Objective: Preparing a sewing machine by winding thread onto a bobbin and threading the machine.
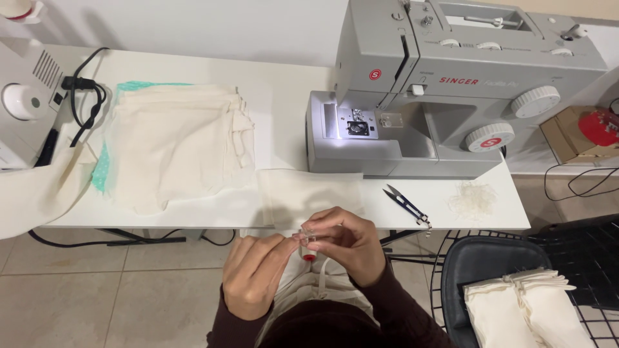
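Observation:
My left hand (255,274) and my right hand (345,243) meet just below the table's front edge. Between their fingertips sits a small clear bobbin-like piece (308,237) with a red bit (309,256) under it. Both hands pinch it. A piece of cream cloth (303,193) lies on the white table (193,216) right above my hands. The grey sewing machine (445,90) stands behind it, its needle area lit.
A stack of cream cloth pieces (177,142) over a green dotted sheet lies at left. Small thread snips (406,205) and a tangle of thread scraps (472,198) lie at right. A black wire chair (509,270) holds folded cream cloth (529,306). Another white machine (26,103) with black cables sits far left.

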